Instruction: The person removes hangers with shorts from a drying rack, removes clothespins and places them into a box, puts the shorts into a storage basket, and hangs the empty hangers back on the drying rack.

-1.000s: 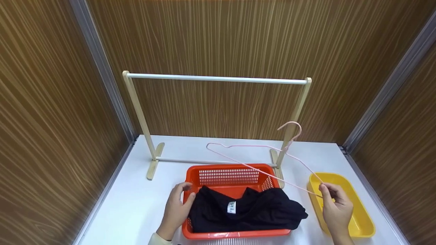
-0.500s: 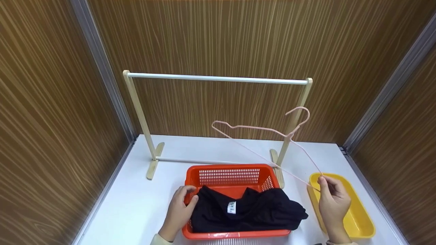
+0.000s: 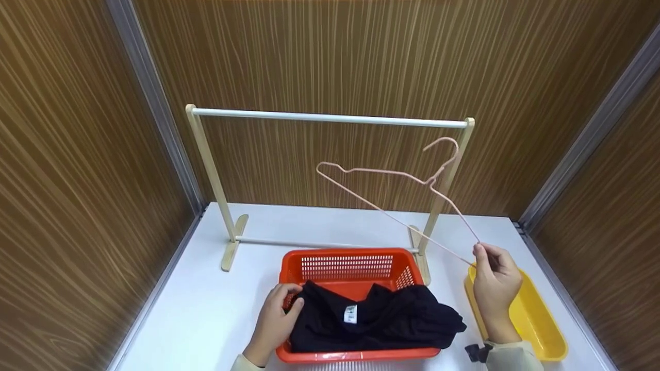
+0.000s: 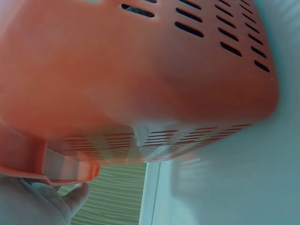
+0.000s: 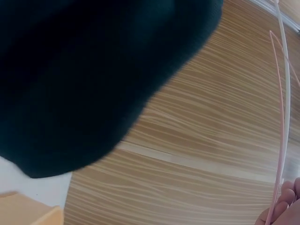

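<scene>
My right hand (image 3: 496,281) pinches a thin pink clothes hanger (image 3: 434,178) near its right lower corner. The hanger is raised in the air with its hook up, its long bar slanting up to the left, in front of the rack's right side. A black garment (image 3: 392,319) with a white label lies in the front part of the red basket (image 3: 361,355), its right end hanging over the rim. My left hand (image 3: 276,322) is at the basket's left rim, fingers loosely curved and thumb beside the garment's edge. In the left wrist view, that hand (image 4: 42,201) shows at the rim.
Behind the basket stands a clothes rack with a white top rail (image 3: 330,119) and wooden legs. A yellow tray (image 3: 554,322) sits on the white table (image 3: 206,319) at right, partly behind my right hand. Wood-patterned walls (image 3: 330,62) enclose the table at the back and sides.
My right hand has lifted the hanger higher, moving away from me and a little left. The left hand has shifted slightly right along the basket's rim toward the garment.
</scene>
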Tool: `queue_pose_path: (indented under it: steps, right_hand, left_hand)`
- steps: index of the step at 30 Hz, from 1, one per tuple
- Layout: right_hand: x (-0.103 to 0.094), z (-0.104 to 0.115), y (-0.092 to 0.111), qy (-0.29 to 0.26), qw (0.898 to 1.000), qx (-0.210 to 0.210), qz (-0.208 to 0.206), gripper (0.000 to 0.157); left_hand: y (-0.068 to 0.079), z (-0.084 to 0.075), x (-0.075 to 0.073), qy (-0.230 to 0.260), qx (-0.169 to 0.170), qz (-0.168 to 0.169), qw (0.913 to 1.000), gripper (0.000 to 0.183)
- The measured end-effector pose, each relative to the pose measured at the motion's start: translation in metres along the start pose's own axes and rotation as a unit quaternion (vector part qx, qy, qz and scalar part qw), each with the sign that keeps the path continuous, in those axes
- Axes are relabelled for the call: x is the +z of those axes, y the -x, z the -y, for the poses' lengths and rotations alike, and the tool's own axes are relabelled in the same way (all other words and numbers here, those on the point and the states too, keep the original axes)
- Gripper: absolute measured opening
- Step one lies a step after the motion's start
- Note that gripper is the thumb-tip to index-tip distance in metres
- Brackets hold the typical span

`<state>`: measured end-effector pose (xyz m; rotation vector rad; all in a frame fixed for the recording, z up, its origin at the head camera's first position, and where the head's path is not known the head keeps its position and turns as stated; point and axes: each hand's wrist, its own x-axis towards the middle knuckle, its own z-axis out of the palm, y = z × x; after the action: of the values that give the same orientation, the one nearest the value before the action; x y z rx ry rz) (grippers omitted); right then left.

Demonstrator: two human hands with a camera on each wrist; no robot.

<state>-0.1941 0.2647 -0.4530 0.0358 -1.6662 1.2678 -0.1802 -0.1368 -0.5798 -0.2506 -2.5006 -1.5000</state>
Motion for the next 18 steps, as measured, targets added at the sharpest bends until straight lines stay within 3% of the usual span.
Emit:
queue_pose_path:
  steps: [12, 18]
  right_hand:
    - [0.022, 0.012, -0.038, 0.015, 1.0, -0.002, 0.011, 0.011]
    - [0.028, -0.01, -0.054, 0.045, 0.999, -0.005, 0.028, 0.011]
  left_hand:
    - [0.0, 0.004, 0.003, 0.012, -0.007, 0.007, 0.9999, 0.021]
    - [0.0, 0.003, 0.003, 0.012, -0.003, 0.0, 0.9999, 0.022]
